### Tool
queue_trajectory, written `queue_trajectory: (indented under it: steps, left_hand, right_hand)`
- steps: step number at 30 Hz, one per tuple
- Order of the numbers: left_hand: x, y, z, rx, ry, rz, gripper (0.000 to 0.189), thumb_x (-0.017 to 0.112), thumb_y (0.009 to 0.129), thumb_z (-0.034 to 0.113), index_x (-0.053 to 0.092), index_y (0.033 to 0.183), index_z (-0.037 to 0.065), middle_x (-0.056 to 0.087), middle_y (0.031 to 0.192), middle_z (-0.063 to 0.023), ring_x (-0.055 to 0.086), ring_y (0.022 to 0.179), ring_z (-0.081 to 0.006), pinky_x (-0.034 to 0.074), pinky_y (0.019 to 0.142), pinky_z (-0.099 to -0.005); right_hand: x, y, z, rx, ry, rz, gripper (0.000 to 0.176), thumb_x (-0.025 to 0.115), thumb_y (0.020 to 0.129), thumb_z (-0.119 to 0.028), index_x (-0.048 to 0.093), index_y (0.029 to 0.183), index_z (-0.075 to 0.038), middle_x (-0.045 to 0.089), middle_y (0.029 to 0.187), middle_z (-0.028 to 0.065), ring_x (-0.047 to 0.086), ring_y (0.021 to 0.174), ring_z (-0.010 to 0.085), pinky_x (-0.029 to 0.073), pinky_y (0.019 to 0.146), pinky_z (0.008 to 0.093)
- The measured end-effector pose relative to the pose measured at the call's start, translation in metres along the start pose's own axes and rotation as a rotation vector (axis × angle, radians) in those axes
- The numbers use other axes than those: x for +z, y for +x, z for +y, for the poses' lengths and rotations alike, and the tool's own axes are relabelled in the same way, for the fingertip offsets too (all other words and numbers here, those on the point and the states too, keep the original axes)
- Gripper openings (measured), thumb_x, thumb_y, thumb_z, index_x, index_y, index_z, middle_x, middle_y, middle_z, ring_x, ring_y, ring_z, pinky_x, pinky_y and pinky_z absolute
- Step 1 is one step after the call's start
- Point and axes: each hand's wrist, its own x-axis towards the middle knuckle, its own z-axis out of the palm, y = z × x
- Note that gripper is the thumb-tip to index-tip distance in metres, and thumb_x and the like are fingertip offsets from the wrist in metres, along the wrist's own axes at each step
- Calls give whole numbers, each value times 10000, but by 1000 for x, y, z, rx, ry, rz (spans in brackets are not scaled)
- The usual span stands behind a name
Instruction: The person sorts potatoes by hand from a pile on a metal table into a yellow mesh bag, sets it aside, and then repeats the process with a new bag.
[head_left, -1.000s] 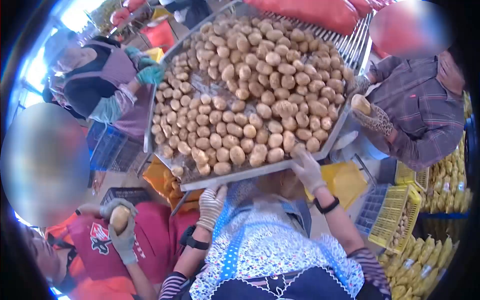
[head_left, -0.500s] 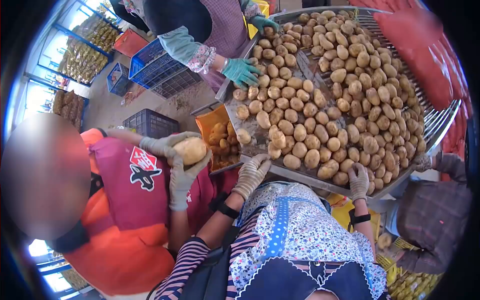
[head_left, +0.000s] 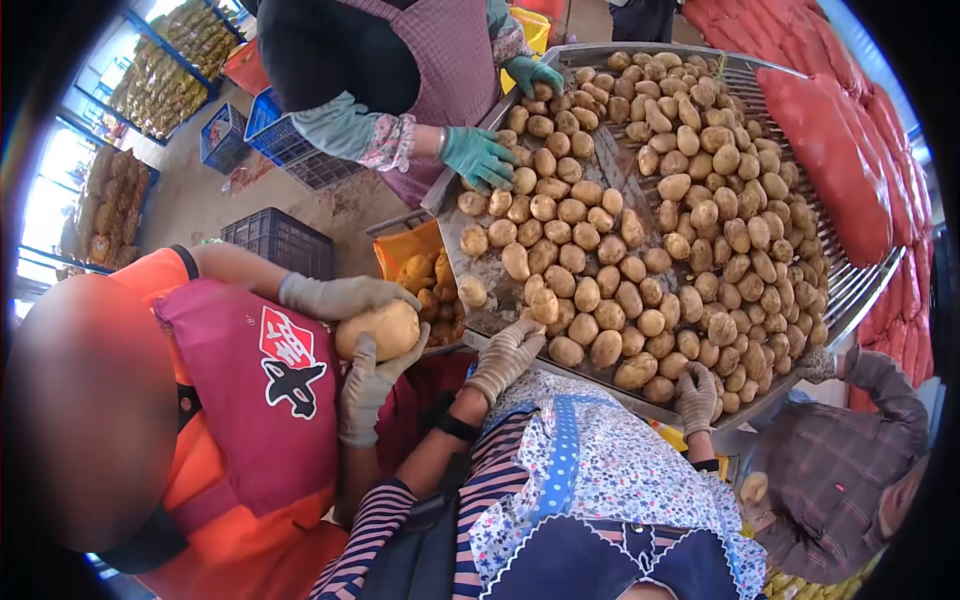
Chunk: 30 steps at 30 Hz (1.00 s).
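My left hand, in a pale knit glove, rests on the near left rim of the metal sorting table. Its fingers are stretched out, with the tips just below a potato, and it grips nothing that I can see. My right hand, gloved alike, lies over the front rim. Its fingers reach up against the potatoes at the edge, parted and without a visible hold. A broad pile of potatoes covers much of the table.
At my left a person in orange holds a large potato. Across the table, green-gloved hands touch potatoes. Another person stands at the right. An orange-lined crate of potatoes adjoins the table; red sacks lie beyond.
The view has shifted, so the table sits slightly lower and to the left. Both my hands keep about the same places on the rim. The person at left has turned the large potato.
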Motion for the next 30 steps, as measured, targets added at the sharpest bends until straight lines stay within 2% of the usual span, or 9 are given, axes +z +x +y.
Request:
queue_trajectory:
  steps: [1, 3, 4, 6, 8, 10, 15, 18, 30]
  left_hand:
    - [2, 2, -8, 1, -15, 0, 324, 649, 911, 291, 664, 1115, 40, 685, 954, -101, 632, 882, -193, 502, 811, -317]
    - [1, 6, -9, -69, -75, -16, 292, 639, 926, 289, 679, 1085, 47, 648, 854, -17, 568, 749, -91, 489, 686, -263]
    - [2, 7, -13, -69, -79, -12, 292, 639, 926, 289, 679, 1085, 47, 648, 854, -17, 568, 749, -91, 489, 686, -263]
    - [2, 10, -24, -76, -187, 35, 273, 635, 929, 268, 681, 1083, 48, 624, 821, 15, 538, 691, -60, 465, 613, -242]
    - [2, 17, -31, -64, -168, 59, 262, 628, 927, 248, 678, 1091, 49, 626, 806, 23, 538, 679, -59, 459, 600, -237]
    - [4, 20, -39, -141, -164, 117, 316, 609, 916, 300, 682, 1081, 41, 685, 847, -104, 630, 810, -195, 500, 788, -333]
    - [1, 22, -30, -229, -422, 228, 232, 594, 950, 218, 684, 1082, 49, 685, 804, -35, 620, 641, -87, 470, 544, -241]
    - [-1, 28, -44, -236, -487, 225, 241, 584, 967, 222, 660, 1117, 50, 686, 828, -33, 619, 618, -95, 455, 436, -230]
    - [-3, 28, -44, -259, -544, 241, 258, 598, 941, 271, 676, 1092, 77, 703, 836, -38, 645, 590, -108, 449, 411, -249]
  right_hand:
    - [-1, -7, -31, 86, 116, -15, 170, 655, 888, -96, 663, 1032, -6, 611, 941, 65, 573, 754, 139, 484, 681, 276]
    - [-2, -3, -34, -7, 48, 25, 156, 653, 889, -91, 668, 1019, -6, 611, 922, 49, 563, 735, 123, 478, 668, 266]
    - [-2, -3, -34, -90, -19, 60, 142, 652, 889, -86, 672, 1005, -6, 611, 904, 33, 553, 716, 107, 473, 654, 256]
    - [-3, -3, -32, -58, 9, 54, 145, 654, 889, -89, 677, 1007, -8, 628, 908, 32, 558, 738, 108, 475, 671, 257]
    - [-4, 1, -30, 5, 72, 59, 151, 657, 887, -95, 685, 1010, -12, 661, 916, 31, 570, 781, 108, 479, 705, 260]
    - [-1, 4, -27, -33, 55, 70, 154, 657, 885, -96, 687, 1008, -8, 669, 924, 42, 577, 798, 119, 479, 729, 266]
    - [-5, 2, -30, -2, -79, 69, 160, 658, 882, -111, 692, 997, -4, 683, 940, 73, 596, 839, 153, 478, 794, 289]
    - [-4, 5, -7, -97, -98, 100, 203, 699, 863, -178, 720, 1004, -33, 711, 903, 58, 622, 804, 139, 499, 754, 281]
    - [1, 2, -12, -35, 123, 98, 208, 701, 865, -179, 714, 1008, -29, 691, 889, 65, 604, 794, 138, 494, 735, 283]
